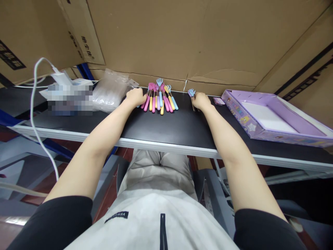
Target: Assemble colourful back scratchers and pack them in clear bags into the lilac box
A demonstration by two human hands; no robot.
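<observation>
A fanned group of small claw-headed back scratchers (pixel 160 100) lies on the black tabletop, with pink, blue, yellow and purple handles. At its left edge is my left hand (pixel 135 97), closed with its fingers curled down; a light blue handle end peeks out beneath it, and the rest of its grip is hidden. Farther right, my right hand (pixel 202 101) is closed round blue-headed back scratchers (pixel 191 92). Their claws stick out past my fingers and dark metal shafts show below; how many there are cannot be made out.
Clear plastic bags (pixel 110 91) lie to the left, beside a white charger and cable (pixel 62 79) and a blurred-out item. On the right are a purple display box (pixel 260 130) and a small pink card (pixel 219 100). A cardboard wall (pixel 182 41) closes off the back.
</observation>
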